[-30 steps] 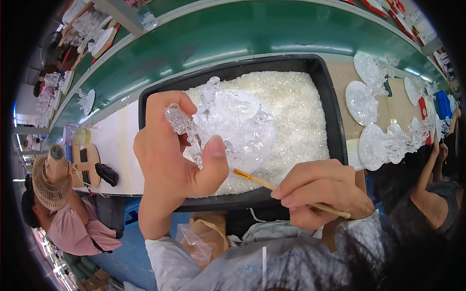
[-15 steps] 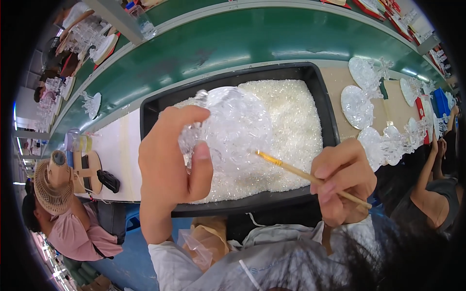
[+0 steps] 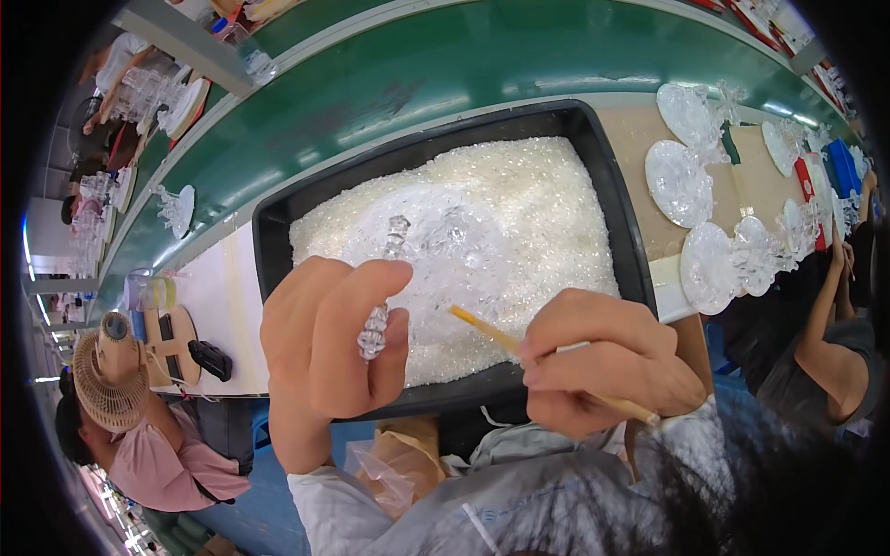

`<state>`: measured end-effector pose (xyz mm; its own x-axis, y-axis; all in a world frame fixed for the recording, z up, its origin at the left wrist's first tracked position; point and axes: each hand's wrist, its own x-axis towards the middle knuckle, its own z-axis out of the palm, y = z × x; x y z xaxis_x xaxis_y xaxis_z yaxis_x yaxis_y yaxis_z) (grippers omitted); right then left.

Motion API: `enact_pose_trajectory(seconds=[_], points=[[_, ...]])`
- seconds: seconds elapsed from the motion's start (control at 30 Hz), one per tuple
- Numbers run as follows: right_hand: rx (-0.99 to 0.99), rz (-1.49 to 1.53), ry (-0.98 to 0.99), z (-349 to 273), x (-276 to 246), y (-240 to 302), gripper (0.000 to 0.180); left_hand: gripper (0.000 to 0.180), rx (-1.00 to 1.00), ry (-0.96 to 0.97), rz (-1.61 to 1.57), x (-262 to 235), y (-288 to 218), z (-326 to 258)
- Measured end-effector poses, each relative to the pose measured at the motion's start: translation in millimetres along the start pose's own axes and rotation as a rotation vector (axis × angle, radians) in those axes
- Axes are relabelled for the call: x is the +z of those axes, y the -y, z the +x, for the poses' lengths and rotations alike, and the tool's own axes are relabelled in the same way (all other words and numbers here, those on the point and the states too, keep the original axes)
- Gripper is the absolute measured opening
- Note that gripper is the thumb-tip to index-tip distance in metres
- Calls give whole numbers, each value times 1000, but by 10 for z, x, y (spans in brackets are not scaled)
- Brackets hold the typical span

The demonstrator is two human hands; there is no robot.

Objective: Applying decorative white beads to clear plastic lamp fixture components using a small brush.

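A clear, glittery piece with a round disc [image 3: 473, 227] and beaded stems is held over the black tray [image 3: 621, 213] of sparkling white granules [image 3: 556, 195]. My left hand [image 3: 329, 343] is closed on it, with one beaded stem [image 3: 373, 334] showing between thumb and fingers and another rising past the forefinger. In my right hand [image 3: 607, 361] a thin paintbrush [image 3: 482, 329] is pinched like a pen. Its yellowish tip points at the lower part of the disc, and I cannot tell whether they touch.
Several similar clear pieces [image 3: 680, 183] stand on brown board at the right. One more piece [image 3: 174, 211] sits on the green table [image 3: 371, 102] at the left. A fan [image 3: 113, 371] and a black object [image 3: 210, 360] are at the left; co-workers sit on both sides.
My left hand has turned the clear piece, so its beaded stems now show. My right hand and the brush have moved left and slightly down, closer to my left hand.
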<state>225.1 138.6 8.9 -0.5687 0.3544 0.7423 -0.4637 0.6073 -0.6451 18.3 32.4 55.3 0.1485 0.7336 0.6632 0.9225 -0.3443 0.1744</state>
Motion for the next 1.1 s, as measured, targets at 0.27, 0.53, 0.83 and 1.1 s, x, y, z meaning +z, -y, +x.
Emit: enact_pose_trajectory(seconds=[0.27, 0.53, 0.83, 1.1], points=[[-21, 12, -57, 20, 34, -35, 22, 32, -19, -8, -7, -11, -5, -30], [-37, -5, -48, 19, -4, 2, 16, 21, -71, -15, -37, -24, -9, -65], [-68, 174, -20, 76, -51, -8, 25, 19, -150, -8, -79, -40, -19, -58], [15, 89, 35, 50, -50, 11, 30, 19, -87, 7, -139, -43, -21, -23]])
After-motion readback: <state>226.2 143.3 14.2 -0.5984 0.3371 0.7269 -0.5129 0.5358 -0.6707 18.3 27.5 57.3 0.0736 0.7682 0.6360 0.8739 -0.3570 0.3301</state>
